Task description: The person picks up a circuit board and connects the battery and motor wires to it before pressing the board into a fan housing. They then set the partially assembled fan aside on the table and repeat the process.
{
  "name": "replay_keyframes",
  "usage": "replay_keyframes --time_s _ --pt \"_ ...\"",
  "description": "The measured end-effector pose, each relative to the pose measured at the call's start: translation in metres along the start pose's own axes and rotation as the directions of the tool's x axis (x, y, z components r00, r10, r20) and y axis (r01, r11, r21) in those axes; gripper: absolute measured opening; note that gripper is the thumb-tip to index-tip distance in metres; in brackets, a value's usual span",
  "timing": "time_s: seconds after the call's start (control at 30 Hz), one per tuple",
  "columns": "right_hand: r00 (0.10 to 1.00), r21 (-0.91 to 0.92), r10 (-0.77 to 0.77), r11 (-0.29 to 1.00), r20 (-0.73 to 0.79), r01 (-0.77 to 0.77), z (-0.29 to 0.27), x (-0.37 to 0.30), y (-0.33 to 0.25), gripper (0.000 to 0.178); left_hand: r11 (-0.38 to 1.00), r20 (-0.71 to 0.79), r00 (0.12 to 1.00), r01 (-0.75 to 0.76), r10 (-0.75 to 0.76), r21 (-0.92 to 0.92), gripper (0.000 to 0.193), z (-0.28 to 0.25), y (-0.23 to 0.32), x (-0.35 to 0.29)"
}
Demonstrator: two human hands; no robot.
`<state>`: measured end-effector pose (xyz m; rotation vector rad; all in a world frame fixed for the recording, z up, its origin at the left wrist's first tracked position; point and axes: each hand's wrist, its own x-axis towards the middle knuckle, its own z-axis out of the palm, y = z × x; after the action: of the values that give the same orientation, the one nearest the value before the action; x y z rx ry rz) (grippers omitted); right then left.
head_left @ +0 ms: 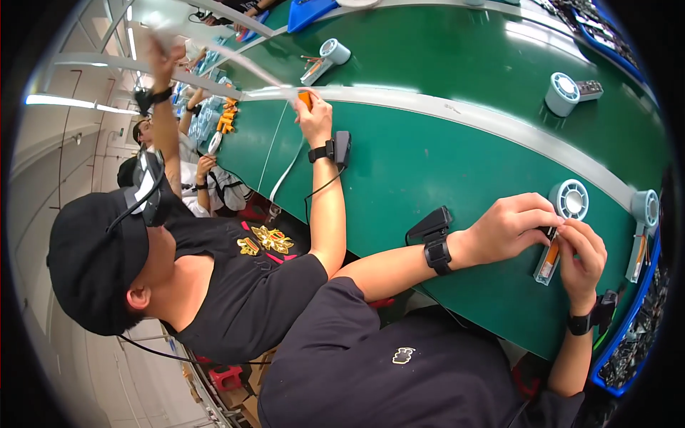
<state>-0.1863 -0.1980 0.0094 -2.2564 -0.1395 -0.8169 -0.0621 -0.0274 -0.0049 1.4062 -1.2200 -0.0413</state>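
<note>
A light-blue handheld fan [572,199] lies on the green table in front of me, its round grille up and its handle toward me. The open handle holds an orange battery [549,262]. My left hand [515,225] pinches at the neck of the fan, just below the head, where a small dark part shows between the fingers. From the other side, my right hand [584,253] closes its fingertips on the same spot. The fingers hide most of what they grip there.
Another open fan [645,208] lies to the right, beside a blue bin [622,389] of small dark parts. Further fans [563,94] [334,51] rest on the green surface beyond a pale rail [457,108]. At left, a co-worker [235,285] holds an orange piece [305,99].
</note>
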Motion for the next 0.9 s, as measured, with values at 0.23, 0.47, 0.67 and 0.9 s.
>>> replay_keyframes --time_s 0.23,0.47,0.67,0.9 --pt "0.997 -0.018 0.071 0.997 0.015 -0.07 0.006 -0.006 0.016 0.019 0.999 0.005 1.0 0.021 -0.021 -0.025 0.04 0.004 -0.012 0.004" --pt "1.0 -0.009 0.01 1.0 0.001 -0.01 0.008 0.006 -0.004 0.017 0.976 -0.085 0.987 -0.118 0.136 0.184 0.031 0.003 -0.009 0.002" --pt "0.954 0.093 0.286 0.951 0.091 -0.294 0.01 -0.007 -0.013 0.017 0.964 -0.123 0.974 -0.161 0.189 0.21 0.03 0.0 -0.005 -0.002" --pt "0.956 -0.131 0.288 0.951 0.045 -0.281 0.011 0.016 -0.038 0.014 0.969 -0.186 0.974 -0.084 0.129 0.231 0.032 -0.017 0.004 -0.002"
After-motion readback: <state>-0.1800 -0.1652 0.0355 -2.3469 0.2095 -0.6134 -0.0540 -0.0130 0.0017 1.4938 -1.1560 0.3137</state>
